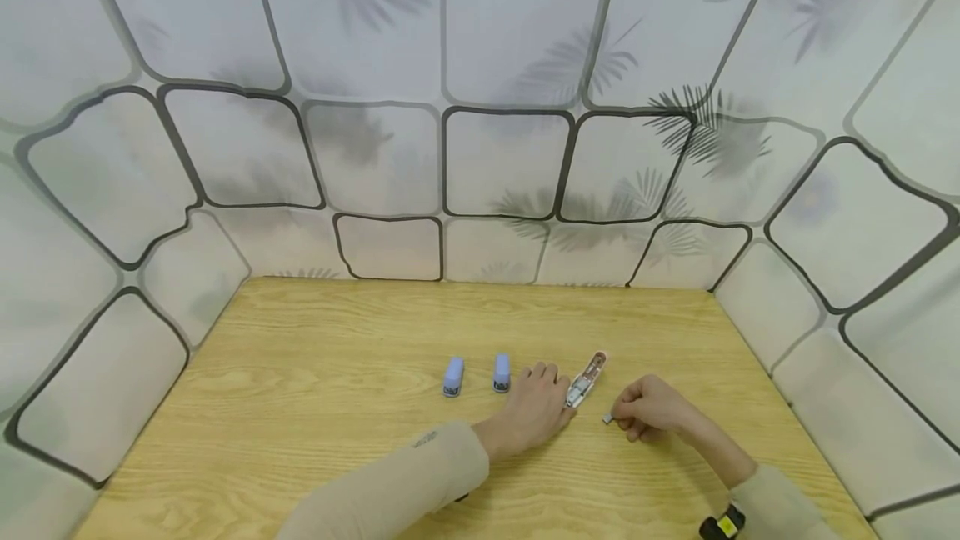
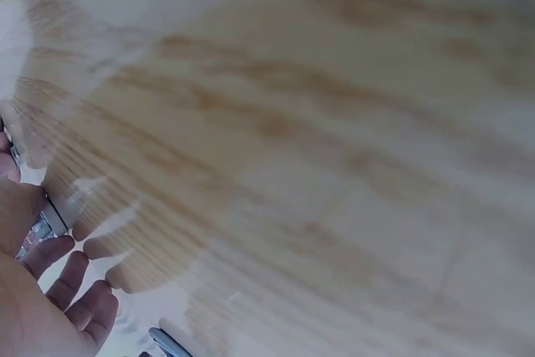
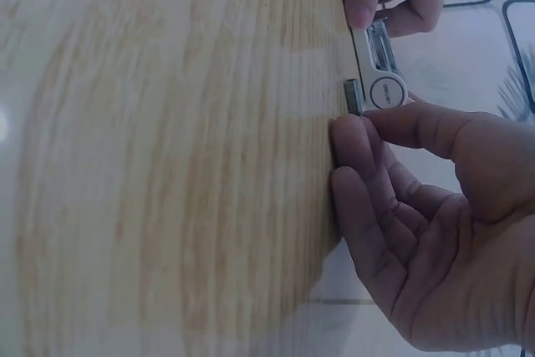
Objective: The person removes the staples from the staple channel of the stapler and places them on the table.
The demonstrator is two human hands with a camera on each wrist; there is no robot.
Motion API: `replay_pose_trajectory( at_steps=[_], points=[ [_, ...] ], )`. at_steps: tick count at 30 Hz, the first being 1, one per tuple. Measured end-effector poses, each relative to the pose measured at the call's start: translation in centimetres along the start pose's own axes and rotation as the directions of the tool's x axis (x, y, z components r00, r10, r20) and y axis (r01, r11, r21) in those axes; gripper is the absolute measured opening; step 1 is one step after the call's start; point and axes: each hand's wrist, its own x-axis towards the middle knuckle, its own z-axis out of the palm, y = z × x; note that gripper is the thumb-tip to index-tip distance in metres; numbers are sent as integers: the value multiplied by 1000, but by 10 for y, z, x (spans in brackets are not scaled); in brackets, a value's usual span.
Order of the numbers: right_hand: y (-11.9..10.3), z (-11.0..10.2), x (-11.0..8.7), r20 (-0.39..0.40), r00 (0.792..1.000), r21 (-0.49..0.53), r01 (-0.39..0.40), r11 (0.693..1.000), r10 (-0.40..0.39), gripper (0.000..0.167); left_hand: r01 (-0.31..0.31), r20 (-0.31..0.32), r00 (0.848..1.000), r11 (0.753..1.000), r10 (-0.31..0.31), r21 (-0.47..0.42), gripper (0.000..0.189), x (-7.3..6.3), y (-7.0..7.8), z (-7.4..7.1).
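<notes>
A stapler, opened out lengthwise with pinkish and white parts, lies on the table at right of centre. My left hand is at its near end, pinching it between thumb and finger, as the right wrist view also shows. My right hand is a little further right, apart from the stapler. Between its thumb and index finger it pinches a short strip of grey staples, held close to the stapler's rounded white end. The stapler is partly hidden by fingers in the left wrist view.
Two small blue staplers sit left of the left hand, the nearer one almost beside its fingers. The wooden table is bounded by a patterned curtain at the back and sides.
</notes>
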Motion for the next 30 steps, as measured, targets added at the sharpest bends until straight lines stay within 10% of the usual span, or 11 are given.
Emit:
replay_pose_trajectory(
  at_steps=[11, 18, 23, 30],
  points=[
    [-10, -3, -6, -19, 999, -44, 37, 998, -37, 25, -24, -23, 1000, 996, 22, -84, 44, -6, -8, -3],
    [-35, 0, -7, -21, 978, -145, 202, 969, -207, 25, -58, -70, 996, 991, 50, -118, 44, -24, -24, -16],
    [-50, 10, -3, -90, 930, -283, 320, 904, -357, 17, -58, -73, 996, 985, 46, -162, 39, -41, -40, -29],
    [-63, 33, 12, -87, 795, -456, 504, 733, -600, 11, -49, -156, 987, 990, 28, -134, 37, -65, -65, -35]
  ],
)
